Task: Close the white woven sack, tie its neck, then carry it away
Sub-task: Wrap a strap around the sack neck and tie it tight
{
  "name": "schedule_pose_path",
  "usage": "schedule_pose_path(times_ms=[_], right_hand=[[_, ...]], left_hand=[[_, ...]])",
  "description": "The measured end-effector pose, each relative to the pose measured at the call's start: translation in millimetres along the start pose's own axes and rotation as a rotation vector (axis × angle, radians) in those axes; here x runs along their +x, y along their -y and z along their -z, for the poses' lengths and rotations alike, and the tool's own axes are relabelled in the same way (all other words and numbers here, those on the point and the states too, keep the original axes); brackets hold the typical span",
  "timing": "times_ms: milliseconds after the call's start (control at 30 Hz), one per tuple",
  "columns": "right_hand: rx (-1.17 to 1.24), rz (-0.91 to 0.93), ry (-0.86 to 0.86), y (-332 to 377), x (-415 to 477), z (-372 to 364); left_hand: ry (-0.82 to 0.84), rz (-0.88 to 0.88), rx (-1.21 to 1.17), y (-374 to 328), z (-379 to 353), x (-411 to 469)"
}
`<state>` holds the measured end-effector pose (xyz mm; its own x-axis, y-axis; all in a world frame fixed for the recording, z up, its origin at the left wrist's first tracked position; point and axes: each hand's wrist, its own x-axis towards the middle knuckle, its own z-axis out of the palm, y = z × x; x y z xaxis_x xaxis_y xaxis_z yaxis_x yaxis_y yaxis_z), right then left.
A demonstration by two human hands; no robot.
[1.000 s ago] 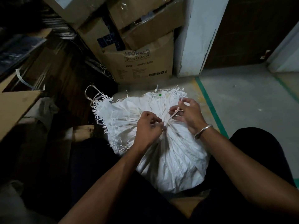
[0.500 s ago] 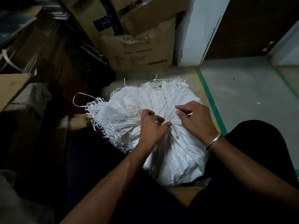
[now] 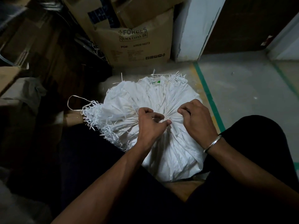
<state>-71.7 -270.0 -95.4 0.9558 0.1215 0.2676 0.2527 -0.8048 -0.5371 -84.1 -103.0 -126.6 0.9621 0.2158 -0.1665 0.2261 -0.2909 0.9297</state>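
Across the right side of the frame, a grey concrete floor [image 3: 242,88] marked with a green line [image 3: 208,97] is seen. At upper centre, stacked cardboard boxes [image 3: 137,44] are set against a white pillar [image 3: 194,26]. At the centre, the white woven sack [image 3: 169,156] is held between the person's dark-clad legs, its frayed mouth [image 3: 103,120] fanned out toward the left. The gathered neck [image 3: 169,117] is pinched from both sides: the left hand [image 3: 148,126] is closed with its grip clamped on the bunched fabric, and the right hand [image 3: 197,120] is likewise clamped there. A metal bangle [image 3: 212,143] is worn on the right wrist.
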Motion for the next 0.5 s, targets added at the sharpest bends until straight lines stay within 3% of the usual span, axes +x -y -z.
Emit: schedule_pose_path(times_ms=[500], right_hand=[[-0.088, 0.057, 0.096, 2.3, 5.3, -2.9]], left_hand=[[-0.032, 0.001, -0.129, 1.7, -1.0, -1.5]])
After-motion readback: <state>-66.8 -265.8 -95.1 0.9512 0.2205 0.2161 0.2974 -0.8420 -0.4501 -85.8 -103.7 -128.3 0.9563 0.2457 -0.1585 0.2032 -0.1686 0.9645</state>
